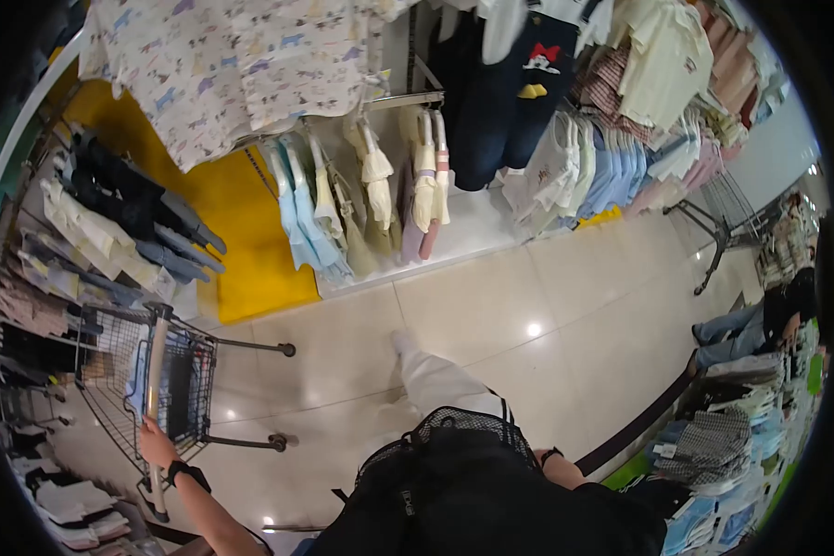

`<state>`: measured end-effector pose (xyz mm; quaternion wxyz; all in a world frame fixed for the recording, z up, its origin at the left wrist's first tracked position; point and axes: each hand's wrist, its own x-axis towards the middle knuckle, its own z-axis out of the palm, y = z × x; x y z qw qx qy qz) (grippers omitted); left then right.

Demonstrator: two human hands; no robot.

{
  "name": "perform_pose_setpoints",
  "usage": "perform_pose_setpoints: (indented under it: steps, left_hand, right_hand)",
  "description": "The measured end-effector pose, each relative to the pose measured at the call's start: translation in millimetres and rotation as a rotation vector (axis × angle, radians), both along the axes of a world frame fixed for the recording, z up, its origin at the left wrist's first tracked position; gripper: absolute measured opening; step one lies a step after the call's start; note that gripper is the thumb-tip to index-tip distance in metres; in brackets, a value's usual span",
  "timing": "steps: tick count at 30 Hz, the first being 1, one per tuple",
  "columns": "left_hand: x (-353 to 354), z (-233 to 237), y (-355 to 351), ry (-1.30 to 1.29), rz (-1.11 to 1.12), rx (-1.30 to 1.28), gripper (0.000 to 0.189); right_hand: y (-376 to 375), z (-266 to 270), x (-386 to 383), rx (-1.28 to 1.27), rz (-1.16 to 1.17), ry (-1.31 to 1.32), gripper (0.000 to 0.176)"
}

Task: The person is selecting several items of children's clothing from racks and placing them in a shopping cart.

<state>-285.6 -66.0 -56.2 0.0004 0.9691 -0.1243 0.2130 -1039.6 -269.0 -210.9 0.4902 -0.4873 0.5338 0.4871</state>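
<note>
My left hand, with a black band at the wrist, is closed round the pale handle of a metal shopping cart. Light blue cloth lies inside the cart's wire basket. Close to my body on the other side, my right hand shows only a sliver beside a dark wristband; its fingers are hidden by a black mesh-edged bag worn at my front. Whether that hand holds anything cannot be seen.
Children's clothes hang on wall racks ahead, above a yellow panel. Folded garments fill shelves at right, where another person stands. A second cart is at far right. Pale tiles cover the floor.
</note>
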Motion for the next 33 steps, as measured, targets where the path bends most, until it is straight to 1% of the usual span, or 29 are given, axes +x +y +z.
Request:
perform_pose_setpoints:
  steps: [2, 3, 4, 5, 6, 8, 9, 11, 12, 14, 15, 16, 17, 18, 19, 20, 21, 22, 23, 24, 25, 26, 27, 28, 29, 30, 31, 32, 33]
  left_hand:
    - [-12, -7, 4, -0.008, 0.023, -0.017, 0.055]
    - [-26, 0, -1, -0.016, 0.022, 0.036, 0.053]
    - [-33, -1, 0, -0.015, 0.020, 0.043, 0.053]
    - [-38, -5, 0, -0.010, 0.019, 0.028, 0.052]
    - [-48, -7, 6, -0.002, 0.028, 0.019, 0.051]
    - [-74, -5, 1, -0.065, 0.016, -0.012, 0.054]
    - [-86, -2, -2, -0.074, 0.008, -0.015, 0.054]
    - [-106, 0, -3, -0.052, 0.014, 0.002, 0.052]
    - [-116, -1, -3, -0.054, 0.017, -0.002, 0.052]
    - [-138, -4, -4, -0.050, 0.000, -0.047, 0.050]
    - [-148, -6, -4, -0.051, 0.003, -0.052, 0.050]
    - [-159, -9, -4, -0.049, -0.002, -0.056, 0.049]
    - [-171, -12, -3, -0.047, -0.007, -0.059, 0.048]
    - [-184, -14, -3, -0.045, -0.002, -0.065, 0.048]
    - [-197, -15, -6, -0.061, 0.006, -0.042, 0.048]
    - [-212, -18, -10, -0.078, 0.014, -0.018, 0.048]
    - [-228, -17, -15, -0.065, 0.021, -0.037, 0.047]
    - [-257, -17, -25, -0.062, 0.010, -0.021, 0.047]
    - [-278, -17, -33, -0.052, 0.069, -0.006, 0.046]
    - [-280, -17, -33, -0.040, 0.132, 0.006, 0.045]
    - [-299, -21, -48, -0.039, 0.120, 0.000, 0.045]
    - [-314, -22, -49, -0.058, 0.116, -0.004, 0.045]
    - [-315, -25, -43, -0.073, 0.115, -0.012, 0.044]
    - [-331, -28, -47, -0.071, 0.112, -0.006, 0.044]
    - [-348, -31, -50, -0.109, 0.088, 0.013, 0.049]
    - [-349, -33, -50, -0.148, 0.057, 0.030, 0.053]
    - [-367, -34, -57, -0.146, 0.071, 0.024, 0.053]
    - [-383, -29, -66, -0.085, 0.104, 0.023, 0.049]
    - [-390, -26, -69, -0.020, 0.129, 0.022, 0.044]
  right_hand:
    - [-12, -90, -49, -0.219, 0.369, -0.348, 0.027]
    - [-25, -121, -63, -0.493, 0.579, -0.400, 0.023]
    - [-50, -170, -82, -0.598, 0.376, -0.309, 0.020]
    - [-75, -150, -72, -0.653, -0.170, -0.304, 0.019]
    - [-94, -132, -56, -0.781, -0.772, -0.277, 0.022]
    - [-134, -101, -39, -0.867, -0.770, -0.426, 0.027]
    - [-145, -85, -30, -0.859, -0.764, -0.429, 0.027]
    - [-163, -69, -23, -0.890, -0.866, -0.585, 0.028]
    - [-166, -70, -30, -0.892, -0.863, -0.590, 0.028]
    - [-167, -73, -47, -0.769, -0.850, -0.582, 0.029]
    - [-162, -83, -65, -0.715, -0.916, -0.575, 0.029]
    - [-157, -109, -94, -0.664, -0.949, -0.538, 0.031]
    - [-145, -135, -126, -0.568, -1.014, -0.511, 0.027]
    - [-129, -203, -183, -0.722, -0.387, -0.739, 0.022]
    - [-121, -256, -233, -0.894, 0.339, -0.959, 0.019]
    - [-99, -267, -248, -0.565, -0.422, -0.460, 0.024]
    - [-90, -205, -246, -0.466, -0.567, -0.305, 0.030]
    - [-80, -178, -270, -0.452, -0.579, -0.295, 0.030]
    - [-81, -146, -278, -0.554, -0.052, -0.333, 0.024]
    - [-79, -135, -276, -0.632, 0.485, -0.356, 0.022]
    - [-66, -165, -298, -0.433, -0.004, -0.298, 0.021]
    - [-51, -204, -327, -0.306, -0.808, -0.221, 0.021]
    - [-37, -241, -353, -0.318, -1.310, -0.051, 0.021]
    - [-42, -226, -367, -0.316, -1.312, -0.045, 0.021]
    - [-55, -195, -370, -0.317, -1.276, 0.006, 0.023]
    - [-61, -175, -358, -0.319, -1.247, 0.053, 0.025]
    - [-90, -156, -355, -0.345, -1.044, -0.006, 0.025]
    - [-113, -147, -357, -0.319, -1.000, 0.004, 0.029]
    - [-128, -164, -363, -0.401, -0.379, -0.160, 0.032]
